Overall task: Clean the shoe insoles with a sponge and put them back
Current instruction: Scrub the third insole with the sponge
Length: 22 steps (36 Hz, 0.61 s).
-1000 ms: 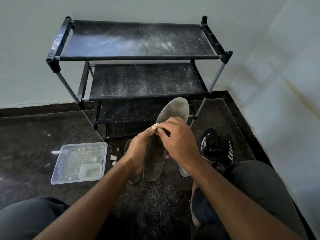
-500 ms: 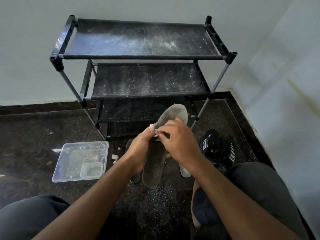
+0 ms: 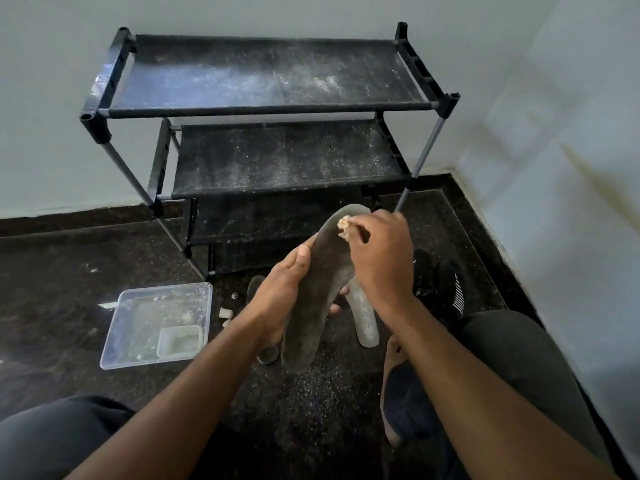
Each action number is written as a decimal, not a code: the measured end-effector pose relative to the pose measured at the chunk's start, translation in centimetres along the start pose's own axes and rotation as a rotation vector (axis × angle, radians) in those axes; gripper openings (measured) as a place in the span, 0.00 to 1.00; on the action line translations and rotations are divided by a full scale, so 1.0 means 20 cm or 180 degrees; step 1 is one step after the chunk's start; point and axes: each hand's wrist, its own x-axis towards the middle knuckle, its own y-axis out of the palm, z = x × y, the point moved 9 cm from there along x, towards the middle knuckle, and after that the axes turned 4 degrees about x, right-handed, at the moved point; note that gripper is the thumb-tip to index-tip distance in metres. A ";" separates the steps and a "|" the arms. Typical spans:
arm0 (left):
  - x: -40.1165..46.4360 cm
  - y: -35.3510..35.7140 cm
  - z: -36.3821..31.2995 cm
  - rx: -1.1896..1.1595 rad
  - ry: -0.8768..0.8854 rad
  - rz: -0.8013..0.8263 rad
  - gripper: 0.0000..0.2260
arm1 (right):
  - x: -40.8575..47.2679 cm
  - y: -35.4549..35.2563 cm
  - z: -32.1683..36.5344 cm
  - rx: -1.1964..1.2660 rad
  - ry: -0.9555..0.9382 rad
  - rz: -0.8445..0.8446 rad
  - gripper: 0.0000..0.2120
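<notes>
One insole [image 3: 317, 299] is up off the floor, toe end tilted away toward the shoe rack [image 3: 277, 81], heel end down near the lap. Gripped round its middle by the left hand [image 3: 278, 303], thumb laid along the left edge, fingers curled round from underneath. Pinched in the fingertips of the right hand [image 3: 381, 261]: a small, crumbly, pale sponge [image 3: 344, 227], pressed onto the toe end of the insole.

Shifted within the last second: then at the insole's middle, right beside the left thumb; now well up at the toe. Reads as a scrubbing stroke carried from the middle out to the tip, so probably the forepart getting its pass at this point. Hard to judge how clean: grey and dull all over, no clear line between wiped and unwiped.

Lying on the floor under the hands: a second, paler insole [image 3: 363, 320] just right of the held one, and a darker piece [image 3: 267, 355] mostly hidden behind the left wrist, perhaps another insole, cannot say for sure. Standing toward the floor's right edge, near the wall: a pair of black shoes [image 3: 445, 289], nothing visibly refitted in them yet. Toward the floor's left side: a clear tray [image 3: 138, 306] with a small tub [image 3: 180, 341] in its near right corner, and a few sponge crumbs [image 3: 227, 313] just beside the tray's right edge.

Much left, by the look of it: finish this insole, wipe the others, slide them back into the shoes.
</notes>
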 end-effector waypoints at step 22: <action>0.05 -0.11 0.02 -0.0411 -0.0259 -0.0351 0.23 | 0.02 -0.02 0.03 0.0162 -0.0190 0.0204 0.05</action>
